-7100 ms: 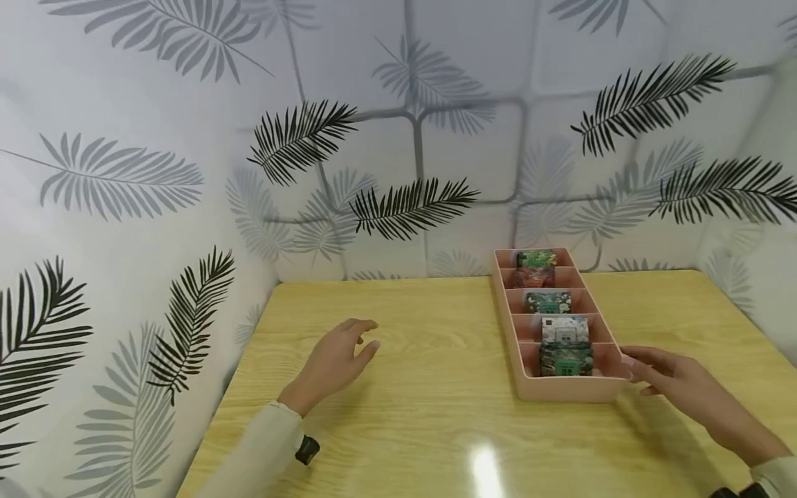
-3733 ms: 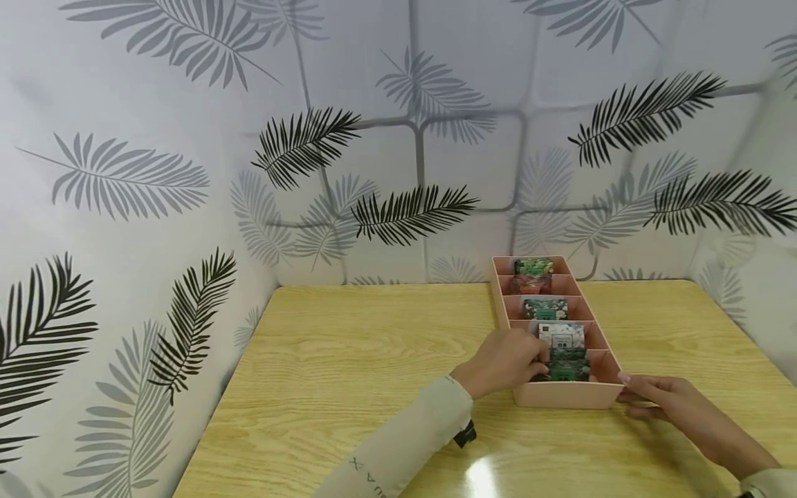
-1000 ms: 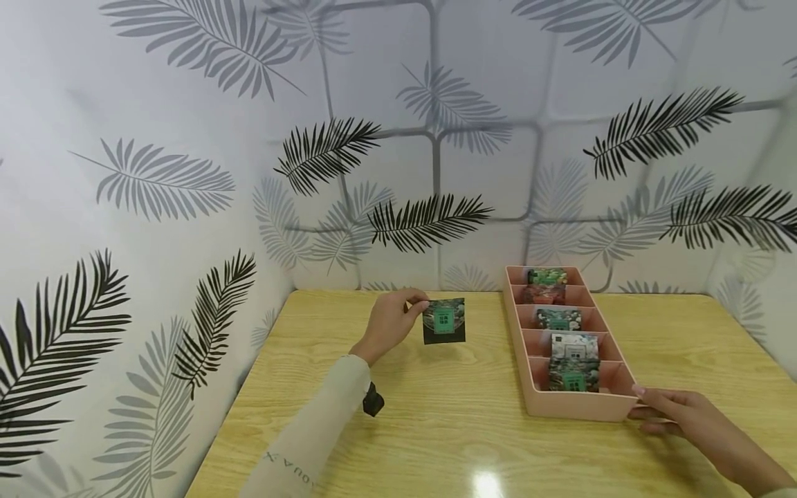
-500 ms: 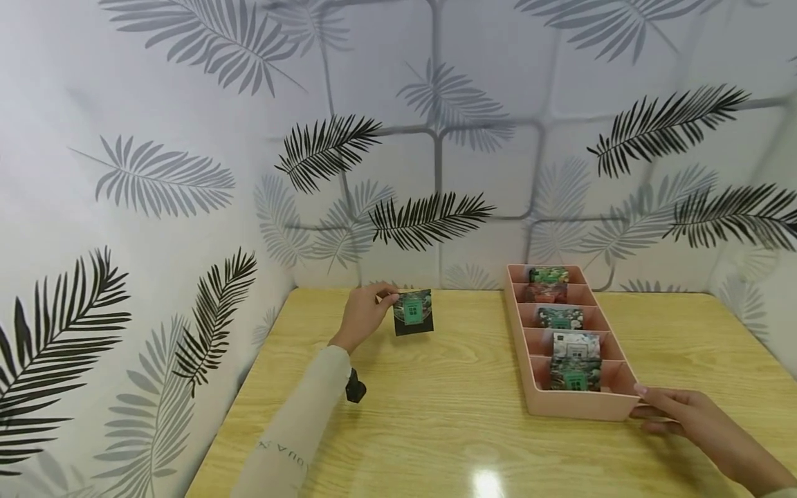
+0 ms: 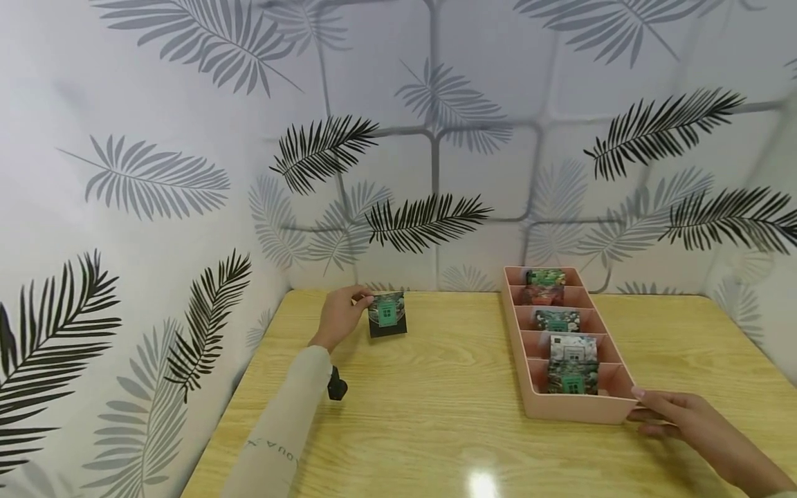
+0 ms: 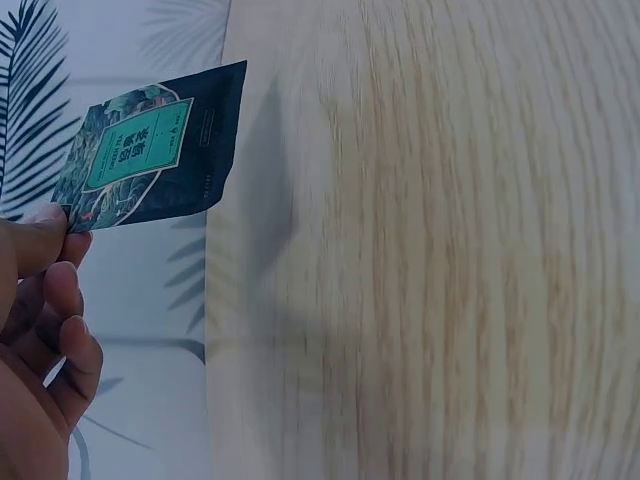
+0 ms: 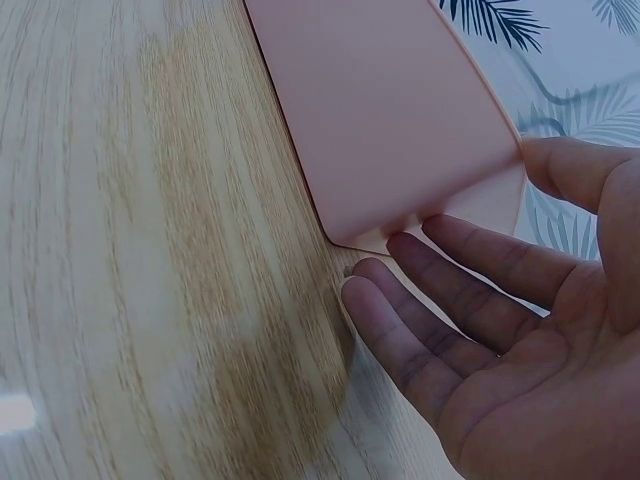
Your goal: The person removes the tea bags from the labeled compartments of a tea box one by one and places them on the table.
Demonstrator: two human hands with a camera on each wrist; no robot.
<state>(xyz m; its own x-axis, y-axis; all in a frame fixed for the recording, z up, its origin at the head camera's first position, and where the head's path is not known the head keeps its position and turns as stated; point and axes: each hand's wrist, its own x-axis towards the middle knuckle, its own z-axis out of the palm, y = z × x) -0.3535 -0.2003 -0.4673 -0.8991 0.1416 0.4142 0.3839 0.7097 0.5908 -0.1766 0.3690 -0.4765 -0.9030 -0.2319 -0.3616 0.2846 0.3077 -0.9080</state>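
My left hand [image 5: 339,315] pinches a flat square sachet [image 5: 387,312] by its upper left corner, between thumb and index finger. Dark, with a green label and leafy print, the sachet hangs above the far left of the table; the left wrist view shows its shadow on the wood. On the right stands a long pink divided box [image 5: 575,408], with printed sachets [image 5: 573,377] in its compartments. My right hand [image 5: 691,418] holds the box's near right corner. The right wrist view shows the thumb at the rim and fingertips against the lower wall.
The wood-grain table [image 5: 448,415] backs onto a wall covering [image 5: 473,173] with feather print, which also runs down the left side. A bright light reflection [image 5: 482,484] lies near the front.
My left hand reached into the box's nearest compartment, took out the dark sachet and carried it left to the far left of the table. My right hand has stayed at the box's corner.
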